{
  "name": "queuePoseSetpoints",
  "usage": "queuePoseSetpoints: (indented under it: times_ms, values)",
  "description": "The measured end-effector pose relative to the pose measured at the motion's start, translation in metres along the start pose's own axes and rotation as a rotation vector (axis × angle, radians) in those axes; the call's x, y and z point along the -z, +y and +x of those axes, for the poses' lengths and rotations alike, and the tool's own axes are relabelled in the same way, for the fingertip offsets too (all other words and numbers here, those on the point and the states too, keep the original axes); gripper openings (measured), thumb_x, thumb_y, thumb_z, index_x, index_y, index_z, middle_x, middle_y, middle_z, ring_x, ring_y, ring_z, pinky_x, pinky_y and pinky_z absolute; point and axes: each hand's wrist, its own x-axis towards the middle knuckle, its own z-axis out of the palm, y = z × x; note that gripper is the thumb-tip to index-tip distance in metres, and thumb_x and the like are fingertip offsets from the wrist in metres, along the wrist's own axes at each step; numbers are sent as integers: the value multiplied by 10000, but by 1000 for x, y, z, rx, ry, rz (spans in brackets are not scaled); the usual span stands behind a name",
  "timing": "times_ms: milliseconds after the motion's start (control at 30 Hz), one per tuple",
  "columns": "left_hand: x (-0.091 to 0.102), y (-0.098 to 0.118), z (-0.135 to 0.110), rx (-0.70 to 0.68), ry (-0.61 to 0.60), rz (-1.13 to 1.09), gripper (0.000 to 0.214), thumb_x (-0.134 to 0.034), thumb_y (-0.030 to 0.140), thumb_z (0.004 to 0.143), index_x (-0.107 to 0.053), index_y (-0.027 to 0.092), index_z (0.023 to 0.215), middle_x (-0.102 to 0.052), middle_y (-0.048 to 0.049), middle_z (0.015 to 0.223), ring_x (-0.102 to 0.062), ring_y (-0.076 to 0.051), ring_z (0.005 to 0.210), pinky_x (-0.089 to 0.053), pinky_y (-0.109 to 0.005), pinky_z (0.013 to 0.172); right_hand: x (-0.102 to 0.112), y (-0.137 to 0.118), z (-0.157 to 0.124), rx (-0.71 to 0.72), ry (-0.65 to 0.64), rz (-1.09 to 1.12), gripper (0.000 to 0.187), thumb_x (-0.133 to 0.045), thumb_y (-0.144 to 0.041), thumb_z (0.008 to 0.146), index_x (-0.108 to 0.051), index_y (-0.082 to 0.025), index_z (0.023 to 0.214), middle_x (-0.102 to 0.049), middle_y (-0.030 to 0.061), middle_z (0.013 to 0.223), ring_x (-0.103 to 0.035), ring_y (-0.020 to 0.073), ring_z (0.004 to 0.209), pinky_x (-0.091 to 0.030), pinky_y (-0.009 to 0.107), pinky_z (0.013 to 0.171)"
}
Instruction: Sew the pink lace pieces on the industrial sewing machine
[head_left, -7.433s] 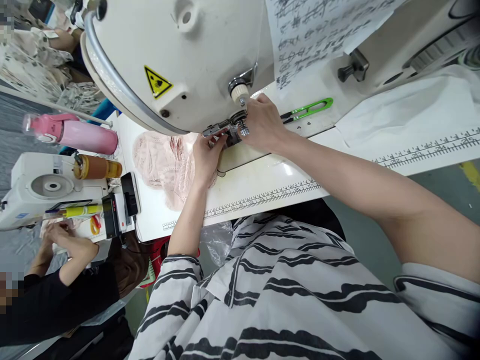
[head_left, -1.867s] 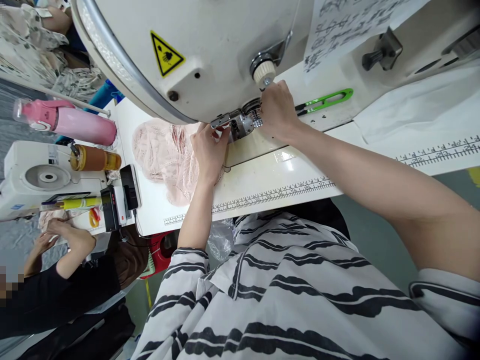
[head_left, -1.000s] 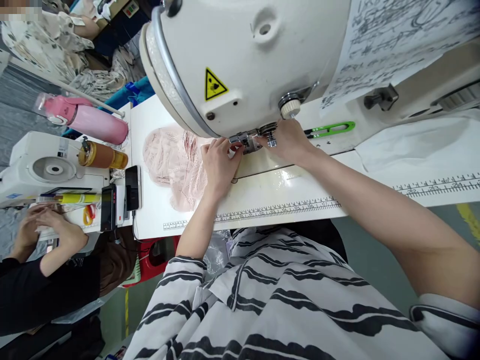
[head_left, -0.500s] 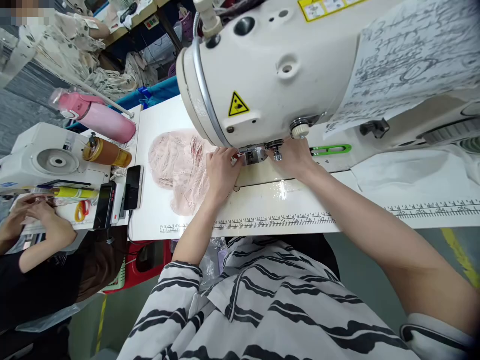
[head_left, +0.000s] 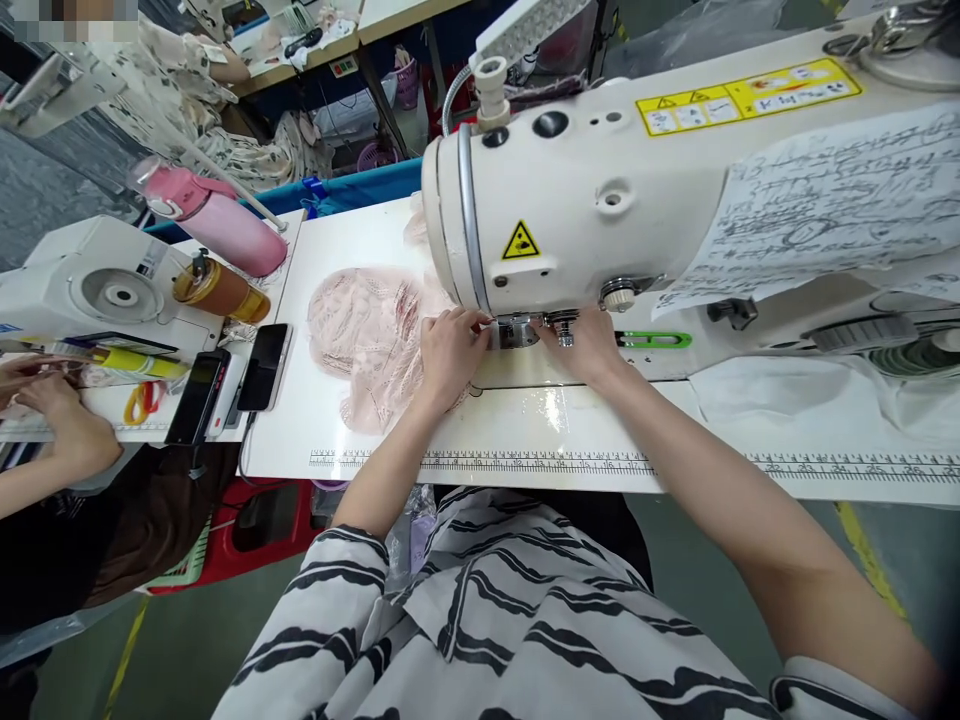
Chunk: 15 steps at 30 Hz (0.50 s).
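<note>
My left hand (head_left: pixel 452 355) lies over the right part of a pale pink lace fabric (head_left: pixel 367 345), its fingers bent and closed on the cloth just left of the presser foot (head_left: pixel 517 330). On the other side of the foot, my right hand (head_left: pixel 585 345) reaches in under the head of the white sewing machine (head_left: pixel 540 210). Its thumb points toward the foot. The other fingers are closed together and partly hidden, so what they grip cannot be made out. Most of the lace spreads in folds to the left, and some shows behind the machine head.
Left of the lace are a phone (head_left: pixel 265 367), an amber drink cup (head_left: pixel 221 290) and a pink bottle (head_left: pixel 217 220). A co-worker's hands (head_left: pixel 56 410) are at another machine. A printed ruler (head_left: pixel 555 462) follows the front edge. White cloth (head_left: pixel 787 395) lies right of a green slotted piece (head_left: pixel 652 340).
The camera view has shifted, showing more of the machine's top. Both hands stay beside the presser foot with nearly the same grip. The lace keeps about the same shape.
</note>
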Motion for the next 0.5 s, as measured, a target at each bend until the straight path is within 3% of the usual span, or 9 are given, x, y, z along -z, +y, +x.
queuePoseSetpoints:
  times_ms: [300, 500]
  values:
    - [2, 0, -1, 7, 2, 14, 118, -617, 271, 949, -726, 231, 972, -716, -53, 909, -643, -250, 973, -377, -380, 887, 0, 1, -1, -10, -21, 18, 214, -533, -240, 891, -585, -191, 689, -656, 93, 764, -597, 259, 805, -490, 402, 752]
    - [3, 1, -3, -22, -1, -1, 115, -631, 286, 948, -733, 234, 940, -718, -43, 889, -648, -239, 936, -380, -383, 887, 5, -1, 3, -103, -31, 193, 201, -577, -320, 852, -593, -200, 691, -645, 98, 717, -605, 299, 862, -483, 423, 807]
